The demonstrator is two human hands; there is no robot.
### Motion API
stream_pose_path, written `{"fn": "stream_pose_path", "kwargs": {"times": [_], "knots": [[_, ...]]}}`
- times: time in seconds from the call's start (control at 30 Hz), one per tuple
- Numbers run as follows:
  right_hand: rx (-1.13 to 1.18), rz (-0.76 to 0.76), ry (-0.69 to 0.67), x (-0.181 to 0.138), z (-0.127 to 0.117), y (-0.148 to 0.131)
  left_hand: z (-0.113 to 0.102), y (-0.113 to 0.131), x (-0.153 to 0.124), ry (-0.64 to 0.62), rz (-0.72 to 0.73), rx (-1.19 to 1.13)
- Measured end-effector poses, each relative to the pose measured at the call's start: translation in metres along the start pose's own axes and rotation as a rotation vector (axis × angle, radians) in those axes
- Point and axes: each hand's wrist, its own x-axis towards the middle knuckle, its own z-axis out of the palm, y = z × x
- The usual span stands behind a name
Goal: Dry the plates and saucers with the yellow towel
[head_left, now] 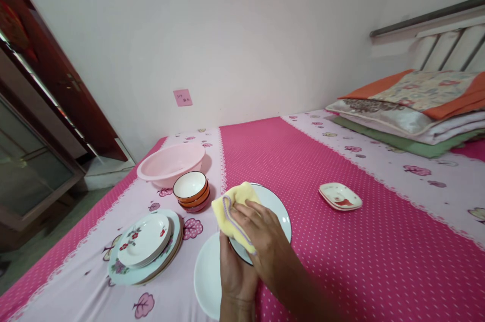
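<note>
The right hand (267, 236) lies over a purple-edged yellow cloth (242, 193), its fingers close together and clamped on it against a dark-rimmed white plate (278, 211). The left hand (237, 276) grips that plate from below, its fingers mostly hidden. The held plate partly overlaps a plain white plate (206, 276) on the bed (341, 261). To the left are stacked floral plates (146, 233), orange bowls (193, 193) and a pink basin (170, 163).

Soft, even light with wide-angle stretching at edges
</note>
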Motion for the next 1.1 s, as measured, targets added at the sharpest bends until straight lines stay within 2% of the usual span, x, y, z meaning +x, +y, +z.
{"fn": "stream_pose_path", "kwargs": {"times": [0.17,0.3,0.43,0.5,0.63,0.8,0.9,1.1], "knots": [[-0.129,0.128,-0.011,-0.002,-0.003,0.018,0.005,-0.009,0.004,-0.02,-0.006,-0.035],[-0.187,0.26,-0.229,0.003,-0.016,0.025,0.002,-0.006,0.004,-0.007,-0.006,-0.011],[-0.193,0.329,-0.42,0.005,-0.033,0.019,0.0,0.001,0.004,0.062,0.084,0.062],[-0.163,0.315,-0.435,0.002,-0.041,0.013,0.0,0.005,0.004,0.073,0.128,0.08],[-0.078,0.213,-0.38,-0.011,-0.05,0.002,-0.003,0.013,0.004,0.092,0.165,0.083],[0.019,0.084,-0.326,-0.023,-0.047,-0.003,-0.01,0.019,0.004,0.135,0.126,0.043],[0.078,0.074,-0.36,-0.024,-0.048,-0.005,-0.01,0.019,0.003,0.144,0.102,0.026],[0.281,0.111,-0.471,-0.016,-0.057,-0.016,-0.005,0.019,-0.003,0.084,-0.109,0.0]]}}
